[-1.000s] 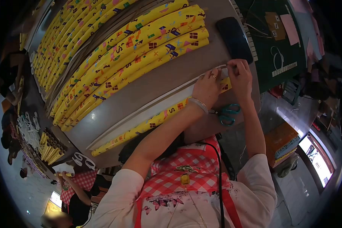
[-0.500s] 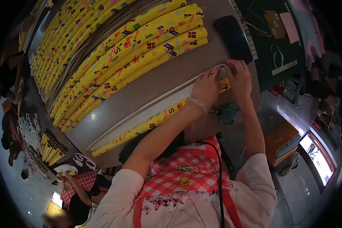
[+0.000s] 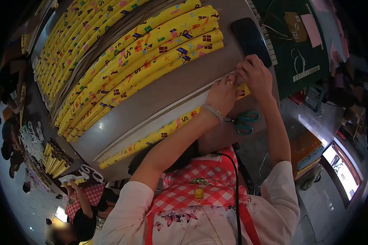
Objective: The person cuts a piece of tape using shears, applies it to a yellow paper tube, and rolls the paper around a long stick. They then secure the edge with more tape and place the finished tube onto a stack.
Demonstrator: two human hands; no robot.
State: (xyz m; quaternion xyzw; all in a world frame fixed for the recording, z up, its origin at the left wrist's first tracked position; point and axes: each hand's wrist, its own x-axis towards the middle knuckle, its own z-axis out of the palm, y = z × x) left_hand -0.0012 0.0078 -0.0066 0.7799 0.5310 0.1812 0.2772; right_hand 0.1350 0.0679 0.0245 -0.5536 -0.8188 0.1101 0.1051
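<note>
A partly unrolled roll of yellow patterned wrapping paper (image 3: 151, 141) lies across the near side of the table, its white underside facing up. My left hand (image 3: 222, 92) is on its right end, with bent fingers and thumb holding the paper. Right beside it, my right hand (image 3: 256, 77) has its fingers bent together in a pinch at the far edge of the paper, touching or nearly touching my left fingers. What lies between the right fingertips is hidden. Teal-handled scissors (image 3: 247, 122) lie close to my left wrist, near the table edge.
Many yellow patterned rolls (image 3: 139, 67) are lined up on the table (image 3: 110, 124) beyond the paper. A dark phone-like slab (image 3: 250, 41) lies by my right hand. A green cutting mat (image 3: 292, 45) is at the right. At lower left a co-worker's hand (image 3: 71, 184) handles a roll.
My right hand has shifted slightly left and away from me, and its fingers have closed beside my left fingers. My left hand stays on the paper. The co-worker's roll has turned.
</note>
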